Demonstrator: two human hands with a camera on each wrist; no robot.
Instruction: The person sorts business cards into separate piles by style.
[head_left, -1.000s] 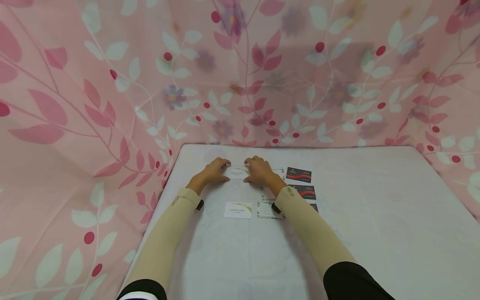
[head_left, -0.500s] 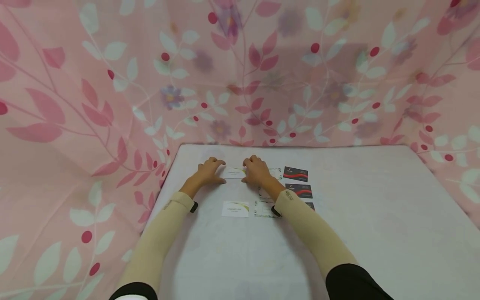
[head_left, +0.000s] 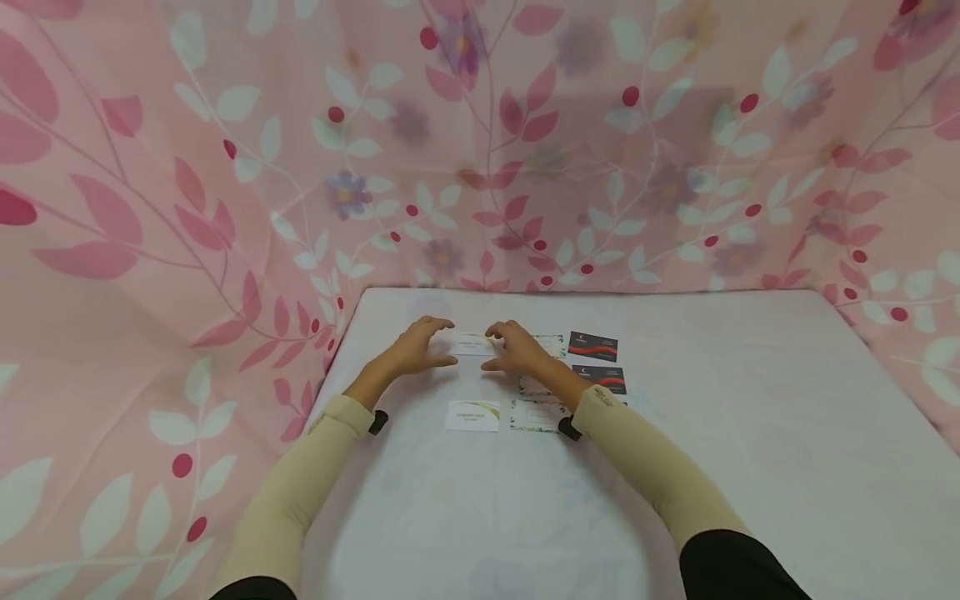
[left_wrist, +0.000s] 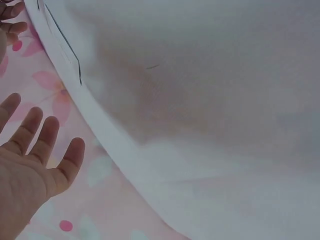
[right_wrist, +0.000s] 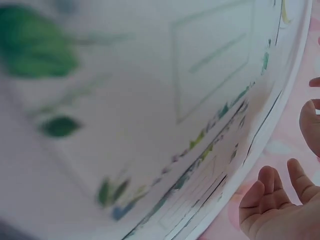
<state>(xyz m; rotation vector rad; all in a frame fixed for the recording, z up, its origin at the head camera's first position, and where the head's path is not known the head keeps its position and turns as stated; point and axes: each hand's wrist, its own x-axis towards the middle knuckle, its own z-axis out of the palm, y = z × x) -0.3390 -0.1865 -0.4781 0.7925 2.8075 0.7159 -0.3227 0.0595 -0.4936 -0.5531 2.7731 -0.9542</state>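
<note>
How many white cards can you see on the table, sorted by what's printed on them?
White cards with a curved green-gold stripe: 2
White cards with a leafy border: 3 (some partly hidden)
Total: 5

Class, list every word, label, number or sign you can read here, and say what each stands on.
"COMPANY LOGO" (soft): nearer white card; smaller line below unreadable.
Farther white card: print too small.
Dark cards: white crescent-like sign; print too small.
Leaf-bordered cards: no readable words.
Sleeves: cuff marks too blurred.
</note>
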